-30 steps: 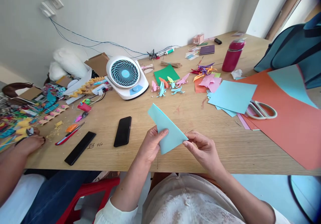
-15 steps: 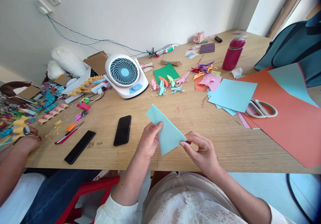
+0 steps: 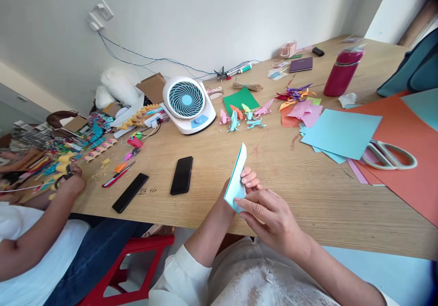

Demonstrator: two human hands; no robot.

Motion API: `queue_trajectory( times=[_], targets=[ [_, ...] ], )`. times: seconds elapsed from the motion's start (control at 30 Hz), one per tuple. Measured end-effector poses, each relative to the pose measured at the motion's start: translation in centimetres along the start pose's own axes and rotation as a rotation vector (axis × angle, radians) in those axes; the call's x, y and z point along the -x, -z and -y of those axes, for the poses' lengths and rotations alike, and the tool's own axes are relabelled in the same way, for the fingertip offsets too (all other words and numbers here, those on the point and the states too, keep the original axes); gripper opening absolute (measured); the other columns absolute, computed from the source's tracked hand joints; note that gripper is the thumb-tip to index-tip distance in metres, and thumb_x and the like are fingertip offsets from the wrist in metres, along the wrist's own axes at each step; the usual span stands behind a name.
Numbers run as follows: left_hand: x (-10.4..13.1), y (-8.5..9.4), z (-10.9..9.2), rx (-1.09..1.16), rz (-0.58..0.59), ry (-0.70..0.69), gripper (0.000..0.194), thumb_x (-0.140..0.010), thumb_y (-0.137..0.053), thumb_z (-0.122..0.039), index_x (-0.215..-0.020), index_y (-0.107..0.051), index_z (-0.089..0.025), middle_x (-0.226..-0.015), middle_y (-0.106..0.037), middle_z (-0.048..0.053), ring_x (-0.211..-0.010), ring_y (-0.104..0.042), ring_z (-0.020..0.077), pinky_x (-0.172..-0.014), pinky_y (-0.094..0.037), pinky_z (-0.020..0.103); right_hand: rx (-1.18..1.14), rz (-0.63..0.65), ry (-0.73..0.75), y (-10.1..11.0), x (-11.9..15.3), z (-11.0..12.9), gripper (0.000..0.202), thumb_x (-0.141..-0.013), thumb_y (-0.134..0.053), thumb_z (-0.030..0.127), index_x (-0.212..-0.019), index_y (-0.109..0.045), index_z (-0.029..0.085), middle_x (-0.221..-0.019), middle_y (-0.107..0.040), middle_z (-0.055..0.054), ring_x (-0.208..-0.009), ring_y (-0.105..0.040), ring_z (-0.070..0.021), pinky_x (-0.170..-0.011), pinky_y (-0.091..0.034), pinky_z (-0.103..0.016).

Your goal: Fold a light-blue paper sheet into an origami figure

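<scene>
A folded sheet of light blue paper (image 3: 237, 178) is held up above the front of the table, seen nearly edge-on. My left hand (image 3: 249, 178) is behind it, its fingers curled round the right edge and its palm partly hidden by the paper. At the lower end of the sheet, my right hand (image 3: 270, 214) pinches the paper between thumb and fingers. Beyond the hands stand several small folded paper figures (image 3: 234, 121) in pink, orange, yellow and blue, in front of a green paper square (image 3: 241, 99).
Left of my hands lie a black phone (image 3: 181, 175) and a dark flat bar (image 3: 130, 192); a white fan (image 3: 188, 105) stands behind. At right are blue sheets (image 3: 342, 132), scissors (image 3: 390, 155), orange paper (image 3: 410, 192) and a magenta bottle (image 3: 344, 73). A co-worker's arm (image 3: 51, 233) rests at far left.
The blue paper has turned from showing its broad face to nearly edge-on. My left hand has gone behind it, and my right hand has come closer. The camera view has shifted left.
</scene>
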State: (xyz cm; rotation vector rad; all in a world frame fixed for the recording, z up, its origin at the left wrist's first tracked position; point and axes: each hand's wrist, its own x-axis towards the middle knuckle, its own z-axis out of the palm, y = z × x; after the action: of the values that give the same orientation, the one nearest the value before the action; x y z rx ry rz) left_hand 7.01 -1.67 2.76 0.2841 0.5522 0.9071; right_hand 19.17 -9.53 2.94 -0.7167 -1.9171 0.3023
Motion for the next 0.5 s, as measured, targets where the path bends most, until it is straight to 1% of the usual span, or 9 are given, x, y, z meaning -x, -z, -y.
queue_trajectory(
  times=[0.07,0.17,0.27,0.33,0.4,0.43,0.47,0.5],
  targets=[
    [-0.7,0.2,0.7,-0.008,-0.006,0.002,0.041,-0.091,-0.047,-0.017,-0.055,-0.028,-0.019,-0.048,-0.015,-0.008,-0.039,-0.02,0.0081,-0.051,-0.032,0.024,0.012,0.006,0.012,-0.3,-0.1,0.0,0.039,-0.09,-0.061,0.01,-0.127,-0.056,0.019,-0.094,-0.064,-0.007,-0.085,-0.058,-0.0189,-0.073,-0.048,-0.036],
    [-1.1,0.3,1.2,-0.032,-0.006,0.027,0.041,-0.091,-0.045,-0.017,-0.055,-0.026,-0.02,-0.048,-0.01,-0.008,-0.039,-0.011,0.0092,-0.046,-0.023,0.025,0.026,0.012,0.02,-0.7,0.1,0.2,0.039,-0.089,-0.061,0.01,-0.127,-0.056,0.019,-0.093,-0.063,-0.007,-0.085,-0.057,-0.0198,-0.075,-0.049,-0.038],
    [-0.7,0.2,1.0,-0.058,0.008,0.084,0.04,-0.092,-0.045,-0.021,-0.055,-0.029,-0.02,-0.048,-0.014,-0.007,-0.039,-0.01,0.0098,-0.047,-0.021,0.026,0.02,0.022,0.003,-0.4,0.2,0.1,0.041,-0.089,-0.062,0.01,-0.128,-0.056,0.02,-0.097,-0.062,-0.008,-0.088,-0.058,-0.0202,-0.076,-0.05,-0.037],
    [-0.1,0.0,0.7,-0.083,0.029,0.155,0.039,-0.094,-0.044,-0.025,-0.056,-0.034,-0.02,-0.049,-0.02,-0.006,-0.04,-0.015,0.0099,-0.049,-0.024,0.026,0.039,-0.045,-0.023,0.5,-0.2,-0.4,0.045,-0.088,-0.062,0.01,-0.13,-0.056,0.021,-0.102,-0.062,-0.009,-0.094,-0.058,-0.0211,-0.079,-0.05,-0.036],
    [0.5,-0.1,0.5,-0.112,0.06,0.247,0.039,-0.094,-0.044,-0.028,-0.057,-0.038,-0.02,-0.049,-0.023,-0.005,-0.041,-0.02,0.0096,-0.051,-0.028,0.026,0.125,-0.211,-0.145,1.8,-1.1,-1.5,0.046,-0.086,-0.067,0.016,-0.13,-0.056,0.026,-0.11,-0.06,-0.01,-0.1,-0.058,-0.0229,-0.082,-0.049,-0.038],
    [0.7,-0.1,0.5,-0.13,0.079,0.303,0.039,-0.095,-0.044,-0.028,-0.057,-0.04,-0.019,-0.048,-0.023,-0.006,-0.041,-0.02,0.0091,-0.052,-0.03,0.026,0.138,-0.265,-0.224,2.5,-1.6,-2.1,0.051,-0.084,-0.07,0.023,-0.133,-0.054,0.026,-0.118,-0.059,-0.011,-0.107,-0.056,-0.0258,-0.086,-0.048,-0.041],
    [0.9,-0.2,0.5,-0.145,0.097,0.359,0.039,-0.095,-0.044,-0.026,-0.057,-0.04,-0.019,-0.047,-0.023,-0.006,-0.04,-0.02,0.0084,-0.053,-0.031,0.026,0.102,-0.273,-0.31,3.2,-2.2,-2.9,0.059,-0.082,-0.073,0.029,-0.137,-0.05,0.025,-0.125,-0.057,-0.013,-0.114,-0.054,-0.0282,-0.088,-0.048,-0.043],
    [1.0,-0.2,0.7,-0.164,0.115,0.415,0.039,-0.095,-0.045,-0.025,-0.056,-0.041,-0.018,-0.046,-0.022,-0.007,-0.039,-0.019,0.0076,-0.053,-0.032,0.026,0.026,-0.254,-0.39,3.7,-2.6,-3.6,0.065,-0.081,-0.073,0.035,-0.139,-0.047,0.025,-0.13,-0.056,-0.013,-0.116,-0.053,-0.029,-0.089,-0.048,-0.043]
  ],
)
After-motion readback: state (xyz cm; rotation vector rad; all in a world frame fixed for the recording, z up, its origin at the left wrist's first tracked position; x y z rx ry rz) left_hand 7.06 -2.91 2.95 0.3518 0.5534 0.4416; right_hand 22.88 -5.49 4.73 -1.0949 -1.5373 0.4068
